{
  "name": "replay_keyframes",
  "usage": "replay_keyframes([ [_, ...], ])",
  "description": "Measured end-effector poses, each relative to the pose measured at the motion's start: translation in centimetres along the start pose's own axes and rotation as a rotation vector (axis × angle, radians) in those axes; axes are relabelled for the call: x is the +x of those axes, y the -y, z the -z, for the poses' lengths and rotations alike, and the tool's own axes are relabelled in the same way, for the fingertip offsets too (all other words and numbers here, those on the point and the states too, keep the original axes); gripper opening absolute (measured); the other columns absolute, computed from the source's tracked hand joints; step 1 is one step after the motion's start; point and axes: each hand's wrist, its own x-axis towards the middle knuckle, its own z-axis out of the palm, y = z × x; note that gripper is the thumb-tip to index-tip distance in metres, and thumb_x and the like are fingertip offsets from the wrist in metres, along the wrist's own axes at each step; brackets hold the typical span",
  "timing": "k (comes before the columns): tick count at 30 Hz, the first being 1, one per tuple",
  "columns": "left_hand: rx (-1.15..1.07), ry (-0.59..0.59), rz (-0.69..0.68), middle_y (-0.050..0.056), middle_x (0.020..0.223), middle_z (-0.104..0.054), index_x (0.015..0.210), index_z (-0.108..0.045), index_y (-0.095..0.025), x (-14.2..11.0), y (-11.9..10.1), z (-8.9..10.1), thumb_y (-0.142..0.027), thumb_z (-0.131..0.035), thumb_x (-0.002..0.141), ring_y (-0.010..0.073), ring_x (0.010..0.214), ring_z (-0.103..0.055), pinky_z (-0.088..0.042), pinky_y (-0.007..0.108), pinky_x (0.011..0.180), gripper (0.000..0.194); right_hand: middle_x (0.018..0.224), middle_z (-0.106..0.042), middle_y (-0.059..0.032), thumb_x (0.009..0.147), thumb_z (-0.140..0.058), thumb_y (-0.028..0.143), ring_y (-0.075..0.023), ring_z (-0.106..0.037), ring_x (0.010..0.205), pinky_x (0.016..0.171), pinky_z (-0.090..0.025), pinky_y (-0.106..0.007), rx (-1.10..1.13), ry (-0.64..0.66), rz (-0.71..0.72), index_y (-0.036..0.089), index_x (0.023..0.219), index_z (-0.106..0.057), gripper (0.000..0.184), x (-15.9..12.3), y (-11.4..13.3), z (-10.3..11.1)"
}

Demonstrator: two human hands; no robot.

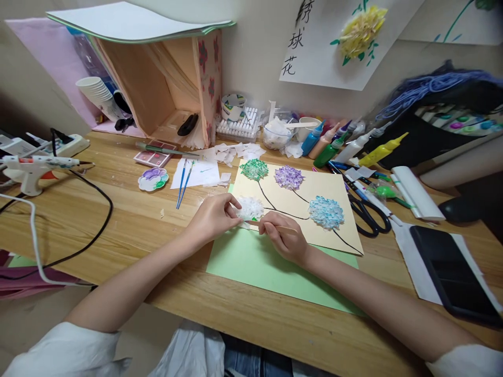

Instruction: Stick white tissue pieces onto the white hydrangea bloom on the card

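Note:
A cream card (283,233) bears fluffy paper flowers in green (254,169), purple (289,178), blue (326,212) and white (250,207), joined by drawn black stems. In my right hand (285,238), closed in a pencil-like grip, is a flat wooden stick (286,230), its far end by the white flower's lower edge. Green colour shows on that edge. My left hand (216,214) is at the left side of the white flower, thumb and fingers pinched together; a small white scrap shows by the fingertips, but what they hold is unclear. A green sheet (279,277) lies beneath the card.
Left of the card are two thin brushes (181,183), a paint palette (153,179) and a glue gun (35,170) with cables. Behind stand paint bottles (329,153) and a peach box (168,78). Scissors (369,217) and a phone (451,272) lie at the right.

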Motion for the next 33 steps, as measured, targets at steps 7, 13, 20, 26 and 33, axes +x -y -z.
replay_keyframes([
  [7,0.187,-0.106,-0.023,0.004,0.075,-0.069,0.08,-0.065,-0.018,0.8,0.4,1.6,-0.036,-0.058,0.082,0.0174,0.068,-0.062,-0.044,0.028,0.059,0.019,0.066,-0.058,-0.0015,0.098,-0.033,0.029,-0.0138,-0.055,0.059,0.057,-0.044,-0.027,0.006,-0.003,-0.048,0.022,0.081,-0.054,0.028,0.4,-0.4,-0.3],
  [13,0.321,-0.089,0.032,0.005,0.077,-0.07,0.076,-0.065,-0.019,1.2,0.9,1.8,-0.021,-0.058,0.078,0.0207,0.072,-0.063,-0.043,0.03,0.061,0.008,0.068,-0.058,-0.0017,0.098,-0.033,0.026,-0.0135,-0.057,0.061,0.059,-0.044,-0.026,0.006,0.003,-0.052,0.021,0.08,-0.052,0.026,0.9,-0.4,-0.6],
  [20,0.293,-0.064,0.064,0.005,0.076,-0.07,0.073,-0.066,-0.018,1.2,0.8,1.6,-0.018,-0.059,0.076,0.0209,0.072,-0.064,-0.044,0.03,0.061,0.007,0.067,-0.055,-0.0018,0.098,-0.029,0.026,-0.0142,-0.058,0.062,0.06,-0.042,-0.026,-0.064,0.074,-0.059,0.022,0.07,-0.047,0.033,2.6,0.0,-0.7],
  [26,0.32,-0.064,0.067,0.004,0.075,-0.071,0.074,-0.066,-0.017,1.2,0.7,1.6,-0.019,-0.06,0.077,0.0207,0.073,-0.065,-0.043,0.029,0.062,0.008,0.067,-0.055,-0.0015,0.099,-0.026,0.033,-0.0123,-0.055,0.056,0.058,-0.04,-0.026,-0.142,0.179,-0.126,0.021,0.061,-0.041,0.042,5.3,0.2,-0.7],
  [33,0.334,-0.061,0.063,0.005,0.078,-0.071,0.075,-0.067,-0.017,1.2,0.6,1.6,-0.019,-0.058,0.077,0.0199,0.075,-0.065,-0.043,0.028,0.061,0.009,0.064,-0.056,-0.0002,0.097,-0.031,0.022,-0.0108,-0.054,0.054,0.056,-0.042,-0.024,-0.07,0.042,0.003,0.019,0.071,-0.051,0.033,3.9,0.9,0.2],
])
